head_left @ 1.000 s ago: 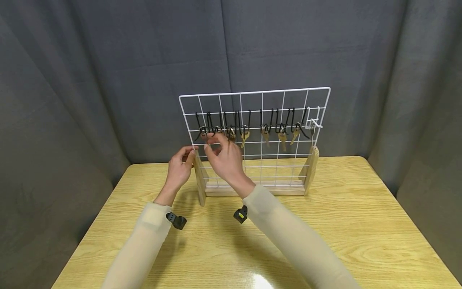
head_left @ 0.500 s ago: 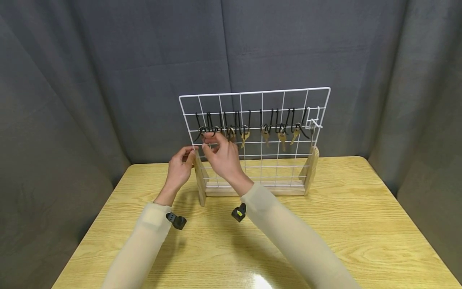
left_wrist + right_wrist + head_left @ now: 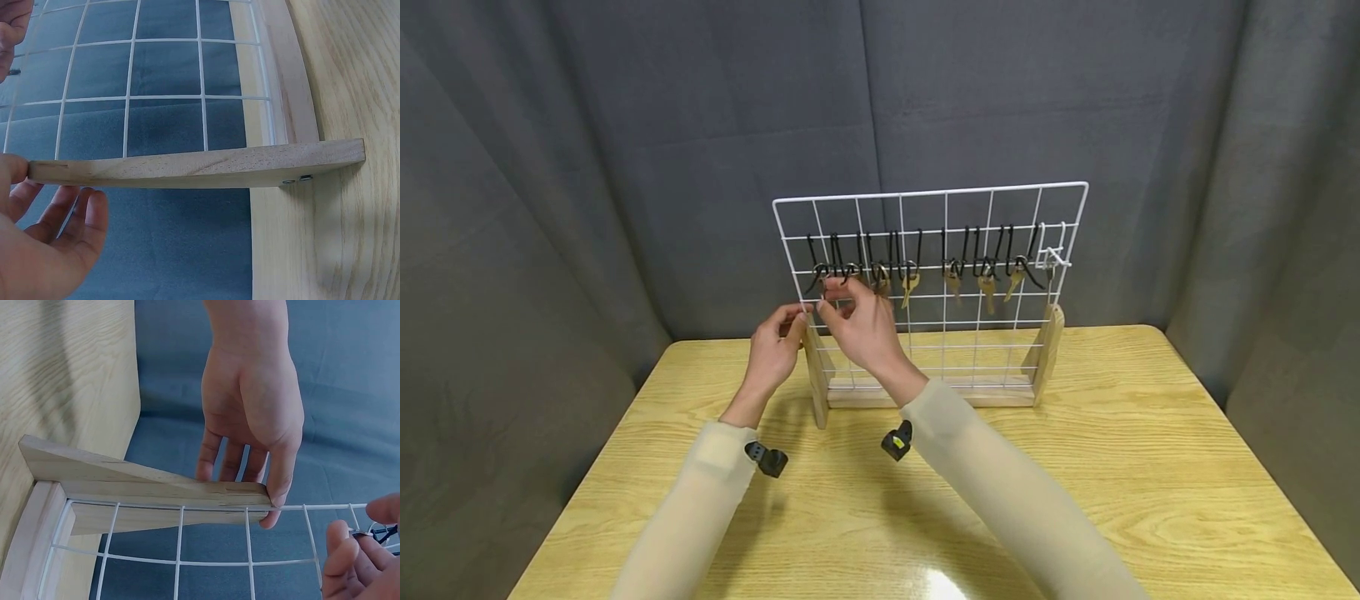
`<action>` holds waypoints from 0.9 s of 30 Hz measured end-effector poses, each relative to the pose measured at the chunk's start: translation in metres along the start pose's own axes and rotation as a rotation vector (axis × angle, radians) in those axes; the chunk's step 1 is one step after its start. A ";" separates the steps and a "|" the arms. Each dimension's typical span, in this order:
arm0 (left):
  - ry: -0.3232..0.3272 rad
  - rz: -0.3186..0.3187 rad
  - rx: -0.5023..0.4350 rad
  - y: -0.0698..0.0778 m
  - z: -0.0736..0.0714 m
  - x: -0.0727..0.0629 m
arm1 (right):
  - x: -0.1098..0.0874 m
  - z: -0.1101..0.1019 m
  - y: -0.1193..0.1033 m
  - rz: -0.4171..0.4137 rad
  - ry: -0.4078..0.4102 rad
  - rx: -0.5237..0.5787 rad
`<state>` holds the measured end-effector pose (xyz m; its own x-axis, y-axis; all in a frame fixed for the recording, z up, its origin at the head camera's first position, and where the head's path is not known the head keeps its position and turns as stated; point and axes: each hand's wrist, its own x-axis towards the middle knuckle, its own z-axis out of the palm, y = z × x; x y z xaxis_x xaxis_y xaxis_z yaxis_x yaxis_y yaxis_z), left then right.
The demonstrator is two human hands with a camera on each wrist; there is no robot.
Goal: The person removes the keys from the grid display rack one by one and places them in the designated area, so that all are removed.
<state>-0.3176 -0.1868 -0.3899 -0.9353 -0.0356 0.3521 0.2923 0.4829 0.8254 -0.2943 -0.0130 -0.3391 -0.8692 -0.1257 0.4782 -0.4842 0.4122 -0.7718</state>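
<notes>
My left hand [image 3: 775, 346] grips the top of the left wooden upright [image 3: 814, 375] of a white wire grid rack [image 3: 943, 321]; the left wrist view shows the thumb on one side and the fingers on the other. At the leftmost black hook [image 3: 811, 250], my right hand [image 3: 868, 329] pinches a small key [image 3: 359, 534]. The key's ring [image 3: 373, 530] is at the hook beside the fingertips. How far the ring sits on the hook is hard to make out. The right hand partly covers neighbouring hooks and keys.
Several more keys hang along the row, including a brass key [image 3: 910, 286] and one near the right end [image 3: 1013, 282]. A white hook piece [image 3: 1051, 257] sits at the grid's right side. The rack stands on a wooden table [image 3: 1120, 467] before grey curtains [image 3: 715, 167].
My right hand has shifted slightly left toward the leftmost hook, its fingertips now at the key there. My left hand stays on the upright.
</notes>
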 end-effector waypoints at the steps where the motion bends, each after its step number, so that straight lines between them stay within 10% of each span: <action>1: 0.001 0.001 -0.001 0.000 0.000 0.000 | 0.000 0.000 0.000 0.000 -0.001 0.000; 27: 0.000 0.002 0.012 0.000 -0.001 0.000 | -0.003 -0.001 -0.002 -0.048 0.009 0.048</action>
<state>-0.3174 -0.1872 -0.3894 -0.9347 -0.0342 0.3537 0.2919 0.4935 0.8193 -0.2906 -0.0125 -0.3384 -0.8439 -0.1357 0.5190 -0.5298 0.3623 -0.7669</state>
